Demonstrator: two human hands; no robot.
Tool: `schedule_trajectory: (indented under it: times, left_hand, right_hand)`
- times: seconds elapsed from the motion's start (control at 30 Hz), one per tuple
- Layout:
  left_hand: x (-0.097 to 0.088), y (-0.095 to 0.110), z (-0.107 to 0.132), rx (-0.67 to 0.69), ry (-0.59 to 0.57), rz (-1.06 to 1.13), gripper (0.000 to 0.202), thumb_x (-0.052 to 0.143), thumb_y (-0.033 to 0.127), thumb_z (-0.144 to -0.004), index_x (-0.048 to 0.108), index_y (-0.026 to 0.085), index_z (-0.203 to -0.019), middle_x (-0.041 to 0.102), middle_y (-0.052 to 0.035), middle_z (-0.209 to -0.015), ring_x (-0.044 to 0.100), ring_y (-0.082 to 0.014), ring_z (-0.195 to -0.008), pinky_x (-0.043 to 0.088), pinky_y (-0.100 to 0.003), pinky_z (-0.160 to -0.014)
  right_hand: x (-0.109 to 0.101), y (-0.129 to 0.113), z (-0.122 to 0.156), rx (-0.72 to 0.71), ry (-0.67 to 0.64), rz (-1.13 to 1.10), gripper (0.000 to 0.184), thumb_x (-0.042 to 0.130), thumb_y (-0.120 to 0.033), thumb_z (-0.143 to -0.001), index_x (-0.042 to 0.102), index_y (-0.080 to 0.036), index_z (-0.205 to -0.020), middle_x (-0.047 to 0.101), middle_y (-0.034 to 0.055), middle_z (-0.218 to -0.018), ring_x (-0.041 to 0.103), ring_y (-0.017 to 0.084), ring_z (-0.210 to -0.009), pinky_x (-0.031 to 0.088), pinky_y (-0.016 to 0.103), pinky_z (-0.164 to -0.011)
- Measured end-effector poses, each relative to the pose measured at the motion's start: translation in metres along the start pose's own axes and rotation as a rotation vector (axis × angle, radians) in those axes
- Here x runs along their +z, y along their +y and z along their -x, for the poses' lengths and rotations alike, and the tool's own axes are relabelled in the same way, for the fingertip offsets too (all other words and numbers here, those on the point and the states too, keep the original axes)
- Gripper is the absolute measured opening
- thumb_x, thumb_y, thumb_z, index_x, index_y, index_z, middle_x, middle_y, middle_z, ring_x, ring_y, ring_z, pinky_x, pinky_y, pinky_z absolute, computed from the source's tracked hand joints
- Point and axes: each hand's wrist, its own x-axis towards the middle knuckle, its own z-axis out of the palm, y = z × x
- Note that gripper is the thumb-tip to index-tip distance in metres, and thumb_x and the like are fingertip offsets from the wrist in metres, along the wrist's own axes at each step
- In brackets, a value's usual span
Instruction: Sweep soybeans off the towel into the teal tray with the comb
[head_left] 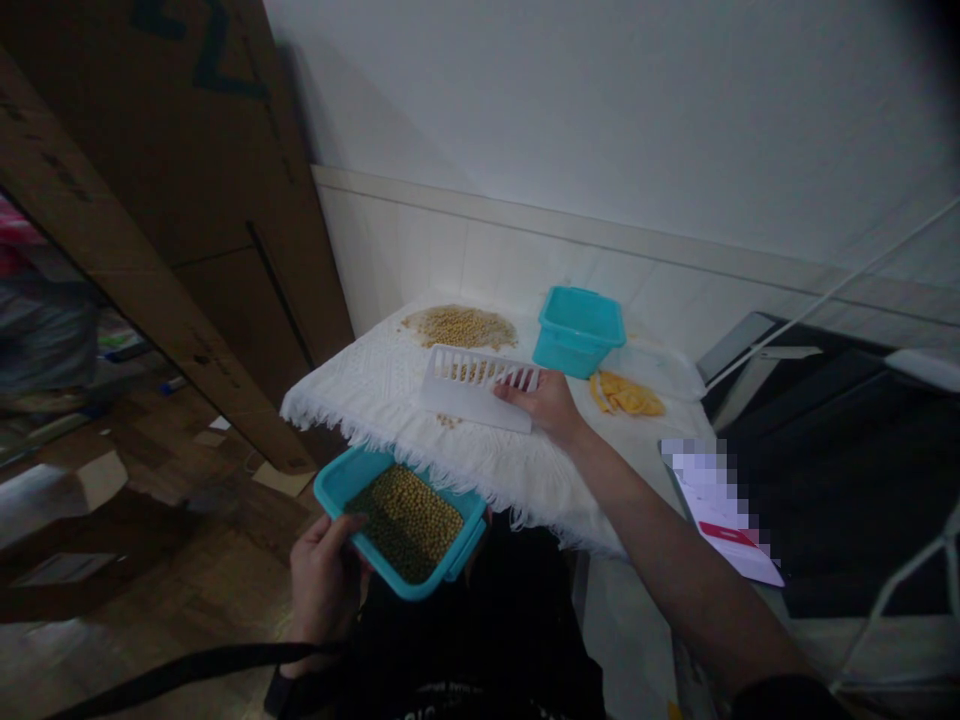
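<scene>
My left hand (326, 570) grips the left rim of a teal plastic box (412, 590), its thumb over the edge. Inside lie yellow soybeans (420, 505) and small dark green beans (386, 545). The box is held below the front edge of the cloth-covered table. Above the cloth, my right hand (541, 402) is closed on the right end of a white slotted plastic piece (472, 400); beans show through the slots. Behind it spreads a pile of soybeans (465, 327). A few loose beans (448, 421) lie near its front edge.
A second teal box (574, 345) stands at the back of the white fringed cloth (390, 370), beside a crumpled yellow cloth (630, 394) and a clear lid (664, 368). Tall cardboard (202, 200) rises at left. A dark panel (840, 500) and a printed sheet (720, 510) are at right.
</scene>
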Motion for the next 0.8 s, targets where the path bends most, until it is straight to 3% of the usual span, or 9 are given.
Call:
schedule_trajectory:
  times: [0.5,0.8]
  left_hand:
    - [0.001,0.0,0.003,0.005,-0.01,0.008,0.025,0.083,0.034,-0.047,0.062,0.022,-0.044,0.049,0.0058,-0.037,0.04,-0.0095,-0.03,0.03,-0.024,-0.032]
    - [-0.001,-0.002,0.003,0.037,-0.018,-0.033,0.028,0.082,0.036,-0.051,0.058,0.024,-0.043,0.046,0.0055,-0.035,0.039,-0.0106,-0.029,0.03,-0.025,-0.032]
  right_hand:
    - [0.015,-0.002,0.014,0.056,-0.118,-0.093,0.044,0.103,-0.058,-0.06,0.087,-0.023,-0.081,0.085,0.0057,-0.084,0.076,0.023,-0.075,0.062,0.036,-0.069]
    - [0.021,-0.008,0.025,0.054,-0.248,-0.102,0.039,0.101,-0.057,-0.069,0.086,-0.023,-0.083,0.083,0.005,-0.083,0.072,0.02,-0.07,0.059,0.033,-0.06]
